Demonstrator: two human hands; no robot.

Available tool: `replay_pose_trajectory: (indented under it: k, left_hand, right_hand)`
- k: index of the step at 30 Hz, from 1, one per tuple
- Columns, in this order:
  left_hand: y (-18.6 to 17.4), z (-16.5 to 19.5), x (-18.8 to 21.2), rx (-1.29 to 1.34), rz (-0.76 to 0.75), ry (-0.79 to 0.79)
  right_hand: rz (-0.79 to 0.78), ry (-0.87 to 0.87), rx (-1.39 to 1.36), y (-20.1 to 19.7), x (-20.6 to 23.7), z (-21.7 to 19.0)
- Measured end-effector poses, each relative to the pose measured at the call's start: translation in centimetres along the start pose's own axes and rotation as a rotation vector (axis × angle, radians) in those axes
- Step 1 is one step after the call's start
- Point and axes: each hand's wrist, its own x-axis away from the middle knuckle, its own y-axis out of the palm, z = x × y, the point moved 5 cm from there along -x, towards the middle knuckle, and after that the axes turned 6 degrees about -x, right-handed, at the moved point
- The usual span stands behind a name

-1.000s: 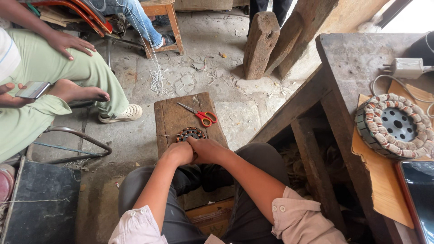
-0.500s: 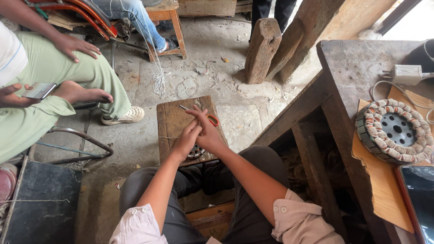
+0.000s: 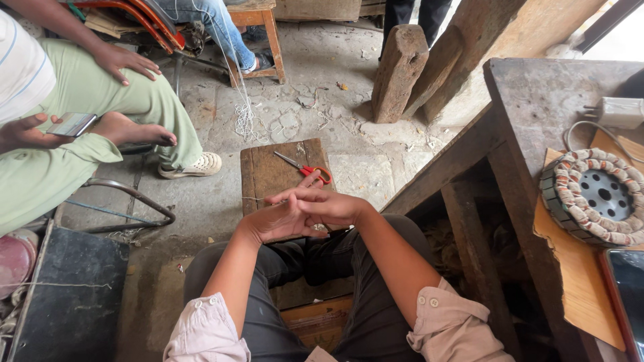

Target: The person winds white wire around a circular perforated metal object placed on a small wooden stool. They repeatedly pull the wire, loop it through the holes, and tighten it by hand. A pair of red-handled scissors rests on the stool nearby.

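Nearest, rolled pale sleeves and dark trousers, with both forearms reaching out over the knees to a small wooden block (image 3: 268, 175) kept within easy reach. Left hand (image 3: 278, 220) and right hand (image 3: 330, 206) overlapped above its near edge, fingers curled together over something hidden beneath, perhaps a thin wire; impossible to tell what, if anything, is gripped. Just past the fingertips, red-handled scissors (image 3: 305, 167) lying flat on the block, blades apart, untouched. To the right, on a rough bench (image 3: 537, 100), a wound motor stator (image 3: 594, 196) resting on a tan board (image 3: 577, 295), a white adapter (image 3: 620, 112) behind it. Farther left, a seated person in green trousers holding a phone (image 3: 70, 123). No legible labels or signs anywhere.
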Motion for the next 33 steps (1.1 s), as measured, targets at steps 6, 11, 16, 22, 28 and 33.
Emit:
replay_pose_trajectory:
  k: [6,11,16,22,28,33]
  left_hand:
    - [-0.9,-0.5,-0.1,-0.193,-0.026,-0.048]
    - [-1.5,-0.1,-0.6,-0.311,0.030,0.056]
    - [-3.6,-0.1,-1.3,-0.285,0.309,0.150]
    - [-5.5,-1.1,-1.7,-0.500,0.610,0.031]
    - [-6.7,-2.8,-1.8,-0.473,0.772,-0.171]
    - [-7.9,-4.6,-2.3,-0.374,0.791,-0.246]
  right_hand:
    - [-0.059,0.068,0.167,0.2,0.3,-0.6]
    - [0.019,0.061,0.280,-0.8,-0.3,0.0]
    - [0.200,-0.177,0.538,-1.8,-1.5,0.2]
    - [0.582,-0.079,0.344,-2.8,-2.6,2.5]
    - [0.754,0.077,0.156,-4.0,-3.5,5.1]
    - [0.841,0.217,0.066,-5.8,-3.2,7.1]
